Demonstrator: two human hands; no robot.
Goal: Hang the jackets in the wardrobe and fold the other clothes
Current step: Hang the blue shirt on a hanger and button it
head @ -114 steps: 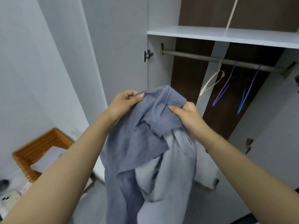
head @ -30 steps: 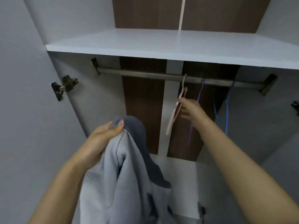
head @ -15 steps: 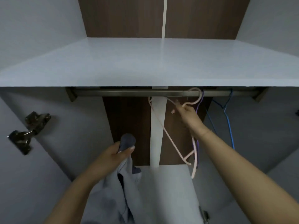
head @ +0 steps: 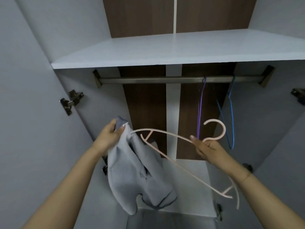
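Soft grey-blue fabric jacket (head: 138,172) hangs limp, long axis vertical, near-left of open wardrobe, top pinched in left hand (head: 109,135) grip. Right hand (head: 206,148) grip curled round thin pale-pink plastic hanger (head: 183,156) neck; hook up, bar slanting down-right.

Soft matt cloth is seen on the grey jacket (head: 132,171). The pink hanger (head: 166,151) looks like smooth plastic. The rail (head: 148,80) is dull brushed metal, the back panel (head: 142,100) dark wood grain.

A purple hanger (head: 200,108) and a blue hanger (head: 230,116) hang side by side; metal door hinges (head: 71,101) flank them.
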